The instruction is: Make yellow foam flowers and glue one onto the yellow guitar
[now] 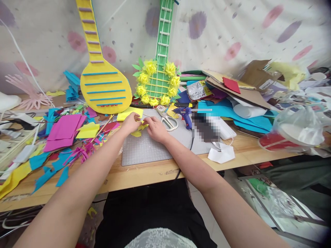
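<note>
Over the grey cutting mat (147,150), my left hand (131,123) and my right hand (156,129) are close together with fingers bent in. Small yellow paper pieces (137,133) lie under and between them. The right fingertips pinch a bit of yellow paper. What the left fingers pinch is too small to make out. A yellow paper sheet (130,113) is just behind my left hand. White-handled scissors (169,122) rest right of my right hand, and beyond them is a blue glue gun (186,117).
Behind stand a yellow paper instrument (106,86) and a green one (162,74) ringed with yellow flowers. Magenta sheets (63,132) and scraps cover the left. Blue sheets (248,115), a pixelated dark object (206,127) and a bagged red-and-white tub (289,134) are on the right.
</note>
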Demonstrator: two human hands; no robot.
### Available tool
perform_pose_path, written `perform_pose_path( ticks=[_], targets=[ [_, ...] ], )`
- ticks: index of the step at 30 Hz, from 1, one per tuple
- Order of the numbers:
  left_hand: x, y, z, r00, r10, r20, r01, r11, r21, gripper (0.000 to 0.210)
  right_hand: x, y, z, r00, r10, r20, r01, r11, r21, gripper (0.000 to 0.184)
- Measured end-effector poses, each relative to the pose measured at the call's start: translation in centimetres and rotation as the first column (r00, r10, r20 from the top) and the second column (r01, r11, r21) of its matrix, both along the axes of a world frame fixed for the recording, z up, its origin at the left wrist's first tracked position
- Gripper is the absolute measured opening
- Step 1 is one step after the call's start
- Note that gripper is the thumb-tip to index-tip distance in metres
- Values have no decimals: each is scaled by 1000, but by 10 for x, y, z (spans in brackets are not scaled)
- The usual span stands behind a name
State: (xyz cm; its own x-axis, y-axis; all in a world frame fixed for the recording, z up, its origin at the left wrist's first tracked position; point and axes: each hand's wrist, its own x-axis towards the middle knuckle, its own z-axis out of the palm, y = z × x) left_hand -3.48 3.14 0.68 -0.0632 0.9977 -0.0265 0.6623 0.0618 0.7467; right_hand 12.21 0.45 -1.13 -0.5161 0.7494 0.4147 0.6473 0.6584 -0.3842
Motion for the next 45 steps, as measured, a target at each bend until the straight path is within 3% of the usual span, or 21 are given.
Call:
perform_pose_path(
  ticks=[16, 21, 25, 28, 30, 32, 33, 35, 38, 45],
  targets=[
    [2, -5, 2, 997, 39, -67, -37, 999, 26, 39, 3, 3, 0, 994, -41, -104, 41, 999, 3, 49],
    [-4, -2, 5, 997, 66, 34, -67, 998, 18, 35, 18, 5, 16, 987, -97, -129, 94, 995, -29, 38],
    [-23, -2, 13, 989, 136, 49, -139, 989, 47, 22, 46, 7, 34, 978, -144, -152, 111, 972, -206, 28],
    [-41, -6, 14, 990, 100, -96, -99, 995, 8, 16, 78, 2, 45, 992, -82, -93, 35, 903, -427, 15],
    [-50, -10, 11, 988, 4, -153, -12, 999, -50, 15, 101, -4, 51, 999, -23, -31, -3, 753, -658, 13],
    [-53, -14, 6, 980, -78, -182, 62, 994, -89, 16, 124, -11, 53, 995, -26, 93, 87, 655, -750, 24],
    [-52, -15, 3, 975, -107, -195, 90, 991, -98, 16, 134, -13, 54, 981, -47, 186, 172, 642, -747, 30],
    [-49, -16, -1, 963, -149, -226, 129, 987, -98, 16, 151, -15, 52, 913, -215, 346, 395, 671, -627, 36],
    [-42, -17, -3, 945, -174, -276, 153, 984, -97, 17, 164, -10, 45, 777, -504, 378, 628, 660, -412, 38],
    [-33, -19, -1, 915, -213, -343, 165, 973, -162, 15, 154, 13, 13, 693, -716, 87, 708, 653, -270, 42]
  ],
)
